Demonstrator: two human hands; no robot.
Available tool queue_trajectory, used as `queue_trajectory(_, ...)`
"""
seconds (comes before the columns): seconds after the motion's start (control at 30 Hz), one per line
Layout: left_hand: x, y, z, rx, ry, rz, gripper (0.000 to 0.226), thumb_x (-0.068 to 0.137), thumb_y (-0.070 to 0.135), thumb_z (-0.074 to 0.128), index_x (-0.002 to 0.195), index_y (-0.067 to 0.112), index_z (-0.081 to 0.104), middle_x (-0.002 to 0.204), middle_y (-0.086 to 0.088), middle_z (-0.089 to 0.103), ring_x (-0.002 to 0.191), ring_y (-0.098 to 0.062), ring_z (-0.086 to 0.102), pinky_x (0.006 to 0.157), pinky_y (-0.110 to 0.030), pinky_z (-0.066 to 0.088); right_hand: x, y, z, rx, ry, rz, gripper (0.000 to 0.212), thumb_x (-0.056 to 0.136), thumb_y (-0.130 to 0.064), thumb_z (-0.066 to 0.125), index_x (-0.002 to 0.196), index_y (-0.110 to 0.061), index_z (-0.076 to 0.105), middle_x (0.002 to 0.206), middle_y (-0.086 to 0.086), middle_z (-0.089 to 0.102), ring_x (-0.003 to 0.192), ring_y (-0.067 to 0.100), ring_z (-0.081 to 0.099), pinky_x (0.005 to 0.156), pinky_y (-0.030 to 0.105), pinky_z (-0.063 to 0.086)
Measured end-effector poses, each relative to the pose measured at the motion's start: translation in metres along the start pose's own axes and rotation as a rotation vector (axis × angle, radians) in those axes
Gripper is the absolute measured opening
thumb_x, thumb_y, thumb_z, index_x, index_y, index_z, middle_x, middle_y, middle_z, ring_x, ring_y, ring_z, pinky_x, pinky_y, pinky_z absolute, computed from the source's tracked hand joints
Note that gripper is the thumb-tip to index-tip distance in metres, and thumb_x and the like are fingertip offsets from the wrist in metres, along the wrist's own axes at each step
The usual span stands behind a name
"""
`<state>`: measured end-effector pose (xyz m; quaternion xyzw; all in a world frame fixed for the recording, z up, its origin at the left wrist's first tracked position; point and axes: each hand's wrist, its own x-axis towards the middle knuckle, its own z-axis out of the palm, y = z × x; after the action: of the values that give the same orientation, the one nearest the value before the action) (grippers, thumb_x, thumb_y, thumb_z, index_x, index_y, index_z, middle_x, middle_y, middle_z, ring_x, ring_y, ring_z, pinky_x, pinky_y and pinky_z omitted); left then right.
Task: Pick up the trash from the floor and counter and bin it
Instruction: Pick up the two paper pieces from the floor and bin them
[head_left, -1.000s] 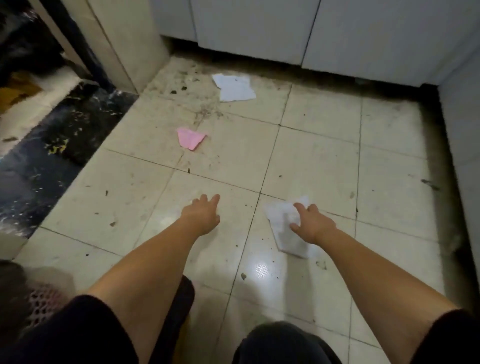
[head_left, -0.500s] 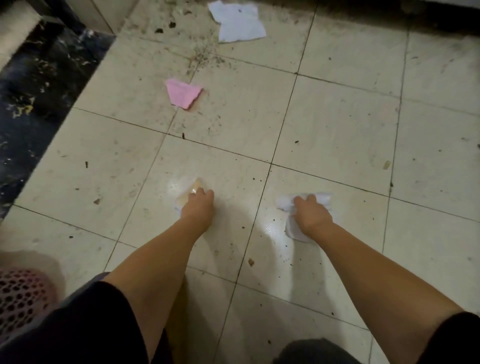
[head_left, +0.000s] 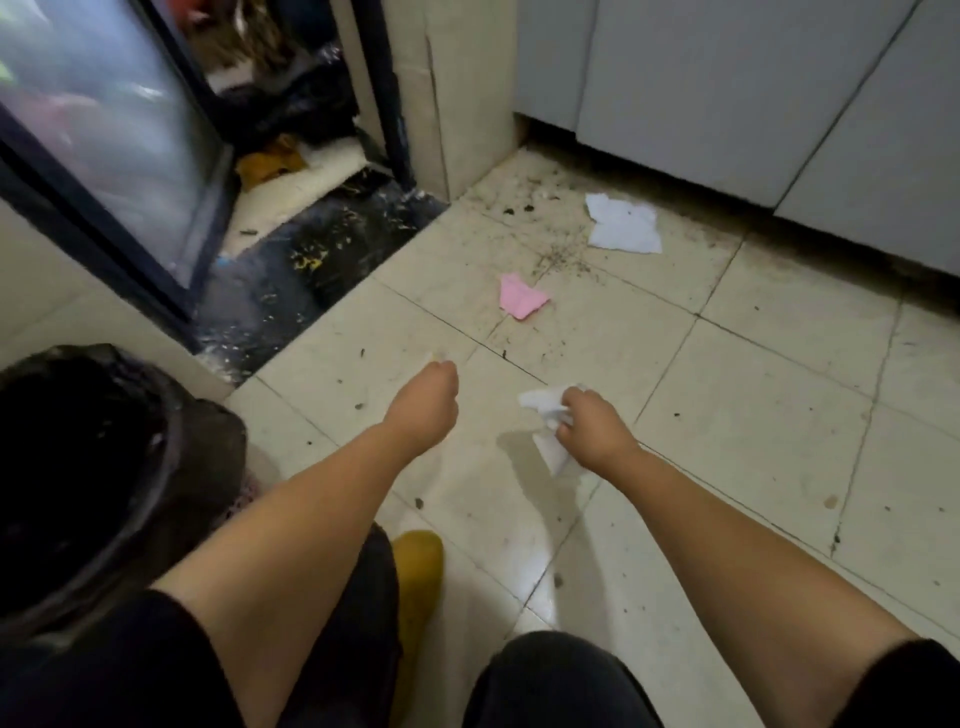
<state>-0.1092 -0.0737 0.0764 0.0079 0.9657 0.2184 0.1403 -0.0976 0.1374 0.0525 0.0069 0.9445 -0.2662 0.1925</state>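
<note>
Two hands gather paper scraps off a dirty tiled floor.

At frame centre the right hand (head_left: 597, 431) pinches a crumpled white paper (head_left: 545, 415) in its closed fingers; the left hand (head_left: 428, 402) is curled shut, its contents hidden. A pink scrap (head_left: 521, 301) and a white sheet (head_left: 623, 231) lie on the floor (head_left: 753, 415) upper right. The black-lined bin (head_left: 171, 467) stands lower left.

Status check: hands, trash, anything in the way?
Right hand shut on white paper. Left hand closed, contents unclear. Pink scrap, white sheet on floor. Bin left, unobstructed.
</note>
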Motion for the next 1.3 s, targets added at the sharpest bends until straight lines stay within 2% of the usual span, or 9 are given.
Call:
queue_trajectory(0.3,-0.142,-0.112,-0.173,-0.005,0.41,-0.198,0.018,0.091,0.001,0.045,0.077,0.012,0.043,0.086,-0.017,0.054,0.077,-0.033,0.053,0.067,-0.036,0.038,-0.039,-0.258,0.014,0.031,-0.013,-0.601,0.02,0.091,-0.011,0.055,0.109,-0.003,0.055,0.114,0.018,0.058,0.105,0.031,0.056,0.087,0.038,0.047)
queue_trajectory(0.43,-0.188,-0.177,-0.206,0.041,0.499,-0.357,0.009,0.092,0.002,0.046,0.087,0.004,0.053,0.115,-0.025,0.062,0.105,-0.042,0.058,0.084,-0.04,0.046,-0.06,-0.339,0.042,0.039,-0.081,-0.793,0.01,0.09,-0.01,0.053,0.09,-0.013,0.043,0.096,0.01,0.051,0.093,0.026,0.052,0.073,0.033,0.04)
queue_trajectory(0.53,-0.207,-0.226,-0.2,0.031,0.436,-0.447,0.018,0.09,-0.003,0.045,0.078,0.01,0.04,0.14,-0.032,0.046,0.119,-0.046,0.05,0.081,-0.039,0.043,-0.054,-0.386,0.077,0.004,-0.141,-0.879,0.006,0.091,-0.01,0.051,0.093,-0.011,0.045,0.096,0.011,0.049,0.092,0.029,0.051,0.069,0.03,0.035)
queue_trajectory(0.7,-0.207,-0.278,-0.168,-0.029,0.23,-0.542,0.019,0.096,-0.001,0.037,0.082,0.006,0.048,0.139,-0.037,0.039,0.124,-0.052,0.043,0.092,-0.048,0.048,-0.031,-0.422,0.144,-0.19,-0.276,-0.848,0.029,0.094,-0.01,0.047,0.122,-0.004,0.049,0.126,0.02,0.049,0.111,0.039,0.051,0.085,0.04,0.044)
queue_trajectory(0.8,-0.192,-0.317,-0.14,-0.043,0.046,-0.6,0.017,0.095,-0.001,0.042,0.106,-0.001,0.054,0.138,-0.03,0.046,0.111,-0.04,0.054,0.09,-0.044,0.048,-0.011,-0.439,0.195,-0.457,-0.473,-0.71,0.045,0.096,-0.018,0.051,0.137,-0.003,0.042,0.141,0.019,0.042,0.126,0.039,0.047,0.101,0.043,0.042)
queue_trajectory(0.9,-0.172,-0.341,-0.118,-0.025,-0.135,-0.632,0.049,0.097,0.003,0.042,0.144,-0.006,0.032,0.14,-0.026,0.045,0.118,-0.038,0.054,0.094,-0.041,0.047,0.002,-0.446,0.226,-0.707,-0.617,-0.604,0.054,0.095,-0.027,0.054,0.141,-0.002,0.042,0.147,0.017,0.044,0.134,0.034,0.045,0.111,0.041,0.036)
queue_trajectory(1.0,-0.162,-0.355,-0.101,-0.008,-0.272,-0.613,0.043,0.098,0.01,0.043,0.139,-0.003,0.041,0.133,-0.023,0.054,0.117,-0.036,0.056,0.097,-0.039,0.047,0.007,-0.435,0.249,-0.908,-0.733,-0.606,0.051,0.095,-0.047,0.043,0.134,-0.016,0.053,0.14,0.011,0.051,0.128,0.034,0.05,0.109,0.045,0.034)
queue_trajectory(1.13,-0.163,-0.354,-0.096,-0.088,-0.349,-0.566,0.038,0.098,0.008,0.041,0.134,0.003,0.049,0.143,-0.017,0.043,0.114,-0.03,0.051,0.095,-0.037,0.044,0.005,-0.43,0.251,-0.907,-0.7,-0.58,0.042,0.096,-0.024,0.051,0.134,-0.005,0.051,0.139,0.012,0.052,0.128,0.029,0.05,0.106,0.037,0.039)
queue_trajectory(1.3,-0.168,-0.347,-0.13,-0.073,-0.226,-0.53,0.052,0.092,0.011,0.052,0.142,0.02,0.04,0.135,-0.017,0.044,0.114,-0.033,0.052,0.092,-0.037,0.047,0.002,-0.437,0.221,-0.688,-0.532,-0.677,0.05,0.095,-0.011,0.049,0.143,-0.01,0.037,0.144,0.018,0.037,0.127,0.038,0.046,0.105,0.042,0.041)
